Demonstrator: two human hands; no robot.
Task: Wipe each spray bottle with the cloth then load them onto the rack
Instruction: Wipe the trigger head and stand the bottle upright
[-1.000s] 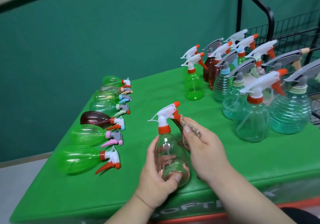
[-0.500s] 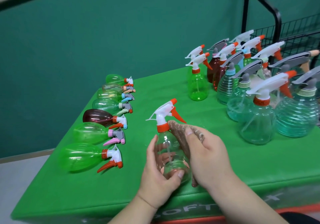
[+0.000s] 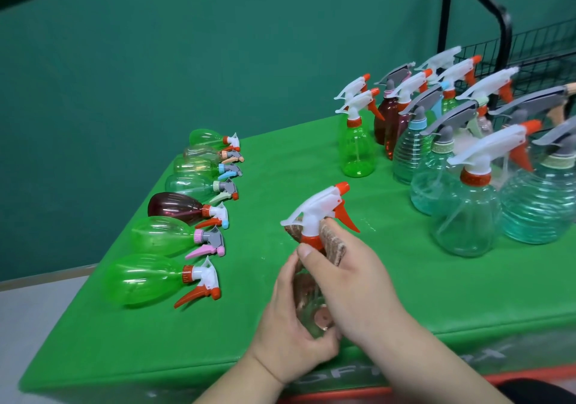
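Observation:
A clear spray bottle [image 3: 321,208] with a white head and orange trigger stands upright near the table's front edge. My left hand [image 3: 288,319] grips its body from the left. My right hand [image 3: 352,282] presses a brown cloth [image 3: 333,241] around the bottle's neck, just under the orange collar; most of the bottle's body is hidden behind my hands. Several bottles lie on their sides in a row at the left, the nearest a green one [image 3: 146,279]. Several more stand upright at the right, among them a clear one [image 3: 467,216]. The black wire rack [image 3: 505,45] stands behind them.
The green table cover [image 3: 280,160] drops off at the front edge [image 3: 187,372] and at the left side. A dark green wall rises behind. Between the lying row and the standing group runs a strip of bare cover.
My right hand has slid the cloth up from the bottle's body to its neck, and the cloth now wraps behind the spray head. The view has shifted slightly left.

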